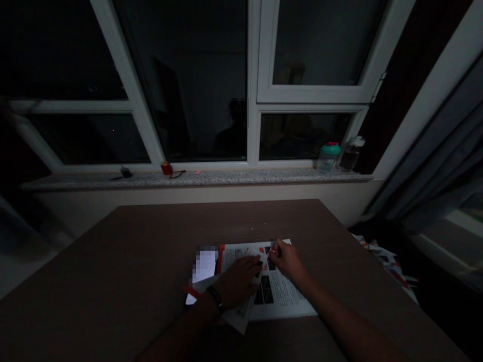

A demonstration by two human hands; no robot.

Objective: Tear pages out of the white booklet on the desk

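My left hand point(237, 281) lies flat on a loose folded paper sheet point(236, 314), which rests on an open printed booklet point(281, 296) with colour pictures. My right hand point(286, 261) is at the booklet's upper edge, its fingers pinched around a small thin item point(274, 250). The dim light hides what that item is. A black band circles my left wrist. To the left of the papers lies a lit device screen point(204, 265), pixelated, with a red-orange strip point(220, 259) along its right side.
The papers lie on a brown table point(158, 251) below a granite window sill point(196, 178). On the sill stand a teal-lidded bottle point(328, 157), a glass bottle point(350, 154), and a small red item point(166, 168). Patterned cloth point(388, 264) lies beyond the table's right edge.
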